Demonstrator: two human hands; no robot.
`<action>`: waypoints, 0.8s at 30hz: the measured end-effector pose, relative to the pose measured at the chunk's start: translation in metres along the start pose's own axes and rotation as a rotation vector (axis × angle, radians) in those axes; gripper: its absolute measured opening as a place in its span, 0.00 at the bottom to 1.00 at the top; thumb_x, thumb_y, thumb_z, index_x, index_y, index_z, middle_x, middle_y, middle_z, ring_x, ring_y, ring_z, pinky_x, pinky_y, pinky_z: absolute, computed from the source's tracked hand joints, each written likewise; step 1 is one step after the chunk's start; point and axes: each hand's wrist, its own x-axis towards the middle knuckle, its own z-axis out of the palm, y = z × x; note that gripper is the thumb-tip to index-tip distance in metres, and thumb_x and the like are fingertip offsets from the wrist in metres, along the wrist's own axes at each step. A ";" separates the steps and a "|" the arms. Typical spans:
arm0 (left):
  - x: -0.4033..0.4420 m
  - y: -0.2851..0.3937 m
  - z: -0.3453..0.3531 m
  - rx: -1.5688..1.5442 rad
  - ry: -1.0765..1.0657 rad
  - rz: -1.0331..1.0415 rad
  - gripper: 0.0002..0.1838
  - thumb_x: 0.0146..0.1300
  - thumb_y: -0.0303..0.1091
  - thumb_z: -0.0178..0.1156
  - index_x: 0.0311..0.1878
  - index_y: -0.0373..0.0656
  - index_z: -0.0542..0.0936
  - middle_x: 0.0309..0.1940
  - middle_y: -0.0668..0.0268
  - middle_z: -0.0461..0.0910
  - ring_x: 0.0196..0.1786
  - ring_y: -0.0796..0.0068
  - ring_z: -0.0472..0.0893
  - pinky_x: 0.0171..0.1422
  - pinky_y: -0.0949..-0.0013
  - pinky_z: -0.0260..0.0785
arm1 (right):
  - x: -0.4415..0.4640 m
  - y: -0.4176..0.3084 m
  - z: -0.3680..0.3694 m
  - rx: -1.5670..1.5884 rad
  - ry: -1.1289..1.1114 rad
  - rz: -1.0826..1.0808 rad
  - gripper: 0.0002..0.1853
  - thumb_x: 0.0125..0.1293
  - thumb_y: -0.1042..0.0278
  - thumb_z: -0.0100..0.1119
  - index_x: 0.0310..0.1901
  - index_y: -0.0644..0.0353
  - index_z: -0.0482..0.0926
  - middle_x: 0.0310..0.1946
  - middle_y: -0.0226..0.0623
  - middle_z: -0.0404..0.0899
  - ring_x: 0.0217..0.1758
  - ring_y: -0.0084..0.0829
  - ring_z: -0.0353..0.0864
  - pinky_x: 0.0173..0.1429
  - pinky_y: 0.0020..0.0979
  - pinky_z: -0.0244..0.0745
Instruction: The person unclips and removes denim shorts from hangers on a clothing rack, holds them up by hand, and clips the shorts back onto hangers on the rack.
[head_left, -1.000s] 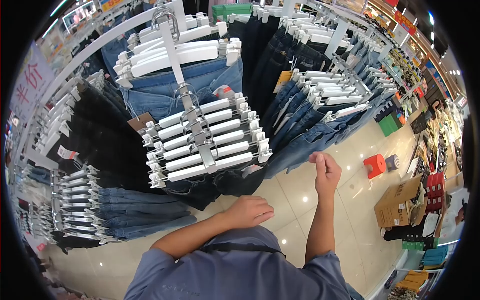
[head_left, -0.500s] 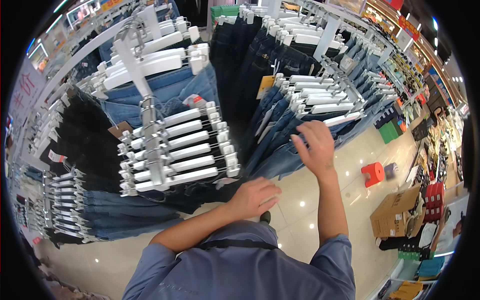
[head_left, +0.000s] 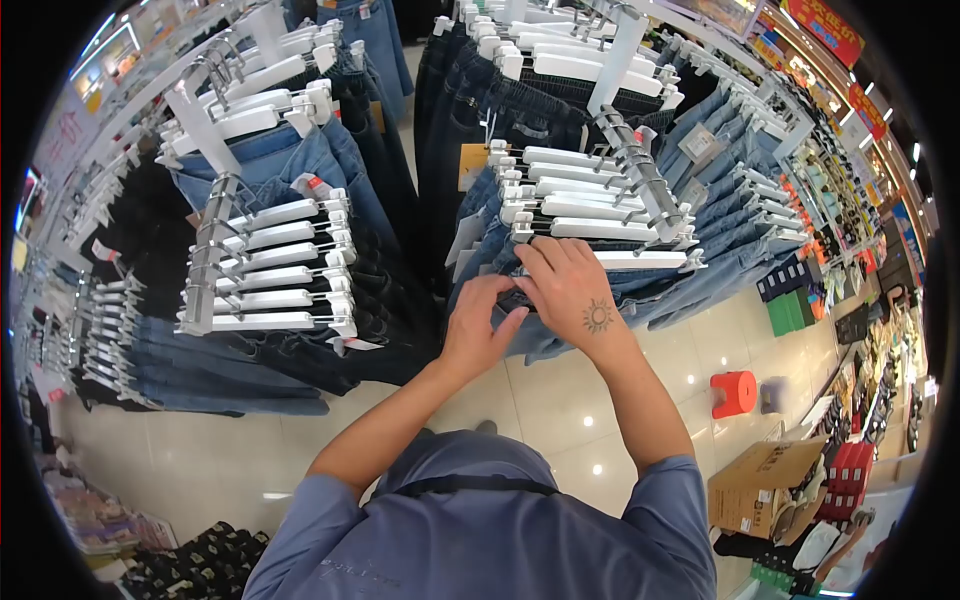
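Observation:
Both my hands are at the front pair of blue jeans (head_left: 625,283) on the middle rack, below its white hanger (head_left: 620,260). My right hand (head_left: 570,292) lies over the jeans' left upper corner, fingers bent over the waistband by the hanger clip and thumb below; they look closed on the cloth. Close beside it, my left hand (head_left: 480,325) has curved fingers whose tips reach the same corner, with its thumb standing apart. A small dark fold of cloth shows between the two hands. Part of the waistband is hidden behind my right fingers.
More white hangers (head_left: 270,275) with dark and blue jeans hang on a metal arm (head_left: 212,255) at left. A red stool (head_left: 733,394) and a cardboard box (head_left: 755,485) stand on the tiled floor (head_left: 560,410) at right. Shelves line the far right.
My hands have come together at the front jeans; before, the right was raised beside them and the left hung lower, away from them. The racks have shifted left in view.

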 end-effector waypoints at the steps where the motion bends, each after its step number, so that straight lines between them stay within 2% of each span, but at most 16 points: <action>1: 0.002 0.001 0.002 0.002 0.033 -0.015 0.22 0.58 0.32 0.70 0.54 0.36 0.76 0.51 0.53 0.78 0.55 0.49 0.76 0.59 0.56 0.70 | -0.001 0.002 0.001 0.034 -0.020 0.021 0.19 0.56 0.64 0.67 0.47 0.64 0.78 0.42 0.41 0.78 0.48 0.40 0.78 0.53 0.37 0.73; 5: 0.011 0.009 0.008 0.020 0.159 -0.043 0.22 0.60 0.30 0.68 0.56 0.36 0.75 0.51 0.52 0.79 0.54 0.47 0.77 0.58 0.59 0.71 | 0.000 0.010 0.004 0.175 -0.055 0.083 0.22 0.59 0.64 0.68 0.53 0.64 0.78 0.40 0.44 0.81 0.43 0.44 0.80 0.48 0.40 0.75; 8: 0.014 -0.002 0.012 -0.034 0.024 -0.102 0.21 0.62 0.30 0.67 0.56 0.33 0.76 0.48 0.49 0.80 0.50 0.46 0.80 0.55 0.60 0.73 | 0.005 0.011 0.000 0.208 -0.040 0.097 0.20 0.58 0.64 0.68 0.49 0.65 0.80 0.39 0.44 0.81 0.43 0.46 0.80 0.48 0.40 0.76; 11: 0.019 -0.015 0.018 -0.096 0.018 -0.095 0.17 0.63 0.34 0.66 0.52 0.36 0.77 0.42 0.49 0.81 0.45 0.45 0.80 0.48 0.56 0.73 | 0.006 0.013 0.003 0.251 -0.023 0.104 0.17 0.56 0.66 0.69 0.45 0.65 0.80 0.39 0.44 0.81 0.44 0.47 0.80 0.49 0.40 0.76; 14: 0.025 -0.024 0.016 -0.147 -0.167 -0.213 0.11 0.64 0.32 0.65 0.46 0.37 0.78 0.36 0.49 0.81 0.40 0.45 0.80 0.43 0.55 0.72 | 0.007 0.017 0.004 0.289 -0.005 0.096 0.15 0.55 0.68 0.69 0.42 0.65 0.80 0.39 0.44 0.80 0.44 0.47 0.79 0.48 0.41 0.76; 17: 0.025 -0.031 0.020 -0.223 -0.134 -0.160 0.08 0.64 0.30 0.64 0.42 0.37 0.78 0.32 0.50 0.78 0.36 0.46 0.79 0.39 0.56 0.70 | 0.007 0.018 0.008 0.345 0.018 0.088 0.14 0.54 0.70 0.69 0.41 0.65 0.79 0.37 0.44 0.80 0.43 0.47 0.79 0.47 0.41 0.76; 24: 0.021 -0.042 0.028 -0.366 -0.082 -0.097 0.05 0.65 0.27 0.62 0.38 0.37 0.77 0.29 0.51 0.76 0.32 0.49 0.77 0.36 0.60 0.69 | 0.011 0.018 0.010 0.357 0.030 0.112 0.14 0.52 0.72 0.70 0.39 0.65 0.79 0.33 0.44 0.78 0.38 0.47 0.78 0.43 0.41 0.74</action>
